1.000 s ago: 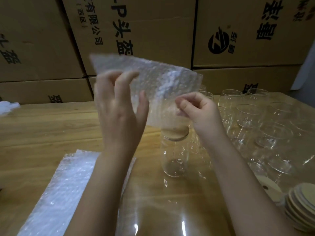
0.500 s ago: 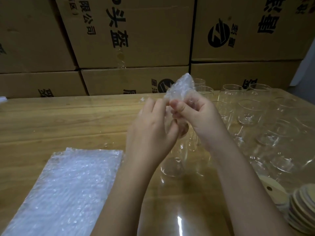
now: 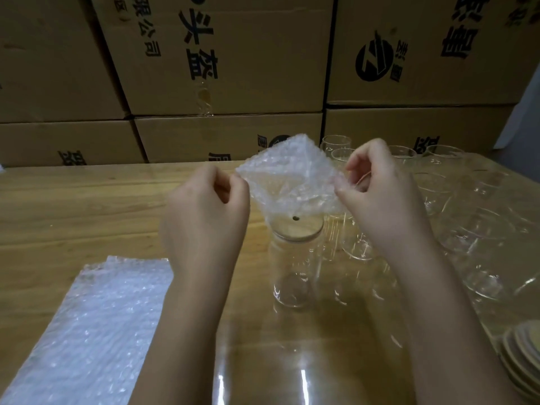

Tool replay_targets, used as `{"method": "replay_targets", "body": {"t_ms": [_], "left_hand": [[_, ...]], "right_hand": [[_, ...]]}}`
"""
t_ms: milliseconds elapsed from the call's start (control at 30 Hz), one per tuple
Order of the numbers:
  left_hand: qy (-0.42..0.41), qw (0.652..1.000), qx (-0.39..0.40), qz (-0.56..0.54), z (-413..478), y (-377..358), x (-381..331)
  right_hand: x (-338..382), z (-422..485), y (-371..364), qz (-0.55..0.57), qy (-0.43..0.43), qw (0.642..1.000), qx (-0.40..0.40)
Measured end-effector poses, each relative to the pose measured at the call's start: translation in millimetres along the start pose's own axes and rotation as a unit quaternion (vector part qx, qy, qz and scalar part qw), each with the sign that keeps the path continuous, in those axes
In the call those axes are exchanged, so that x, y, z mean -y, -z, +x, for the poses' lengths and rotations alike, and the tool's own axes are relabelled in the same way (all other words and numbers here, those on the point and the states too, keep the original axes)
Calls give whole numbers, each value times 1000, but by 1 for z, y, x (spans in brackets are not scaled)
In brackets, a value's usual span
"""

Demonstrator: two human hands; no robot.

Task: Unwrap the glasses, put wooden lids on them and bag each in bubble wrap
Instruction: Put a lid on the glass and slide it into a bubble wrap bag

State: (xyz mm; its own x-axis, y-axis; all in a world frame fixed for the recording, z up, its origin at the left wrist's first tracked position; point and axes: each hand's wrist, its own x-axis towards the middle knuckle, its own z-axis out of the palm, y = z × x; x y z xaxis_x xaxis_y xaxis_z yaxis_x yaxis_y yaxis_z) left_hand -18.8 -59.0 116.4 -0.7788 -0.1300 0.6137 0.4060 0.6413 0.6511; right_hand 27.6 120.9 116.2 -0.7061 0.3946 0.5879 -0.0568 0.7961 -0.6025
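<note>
Printed cardboard boxes (image 3: pixel 222 54) stand stacked behind a wooden table (image 3: pixel 73 206). In the head view, the left hand (image 3: pixel 204 217) and right hand (image 3: pixel 382 194) each pinch an edge of a bubble-wrap bag (image 3: pixel 289 182) between thumb and curled fingers. They hold it spread just above a glass (image 3: pixel 292 270) capped with a wooden lid (image 3: pixel 301 226); the bag's mouth appears open. Flat bubble wrap (image 3: pixel 87 331) lies left; bare glasses (image 3: pixel 467 229) and spare lids (image 3: pixel 523 355) sit right.

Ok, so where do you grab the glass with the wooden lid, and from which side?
Probably hold the lidded glass round its body, below the wooden lid, coming from its left. It stands upright with straight sides, the empty glasses crowd its right, and the lid may only rest loosely, so lifting by that seems risky.
</note>
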Motion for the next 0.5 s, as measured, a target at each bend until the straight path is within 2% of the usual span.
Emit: {"method": "replay_targets", "body": {"t_ms": [67,133,200,233,267,333,400,500], "left_hand": [[-21,1000,-1,-4,-5,-2,-7],[-36,999,10,-21,-8,-7,-11],[-42,998,28,-34,-11,-12,-12],[-47,998,37,-37,-12,-14,-12],[-52,997,45,-38,-13,-17,-12],[-57,996,49,-48,-14,-19,-11],[-79,994,43,-65,-14,-19,-11],[-160,982,59,-78,-17,-17,-16]], "right_hand": [[11,-3,1,-5,47,999,1],[25,-5,0,13,146,987,-64],[38,-9,1,26,280,943,-180],[42,-12,1,31,332,918,-214],[43,-14,1,39,364,907,-210],[44,-17,-2,42,346,928,-131],[42,-18,-6,-2,267,964,-6],[37,-14,-13,-61,168,975,130]]}}
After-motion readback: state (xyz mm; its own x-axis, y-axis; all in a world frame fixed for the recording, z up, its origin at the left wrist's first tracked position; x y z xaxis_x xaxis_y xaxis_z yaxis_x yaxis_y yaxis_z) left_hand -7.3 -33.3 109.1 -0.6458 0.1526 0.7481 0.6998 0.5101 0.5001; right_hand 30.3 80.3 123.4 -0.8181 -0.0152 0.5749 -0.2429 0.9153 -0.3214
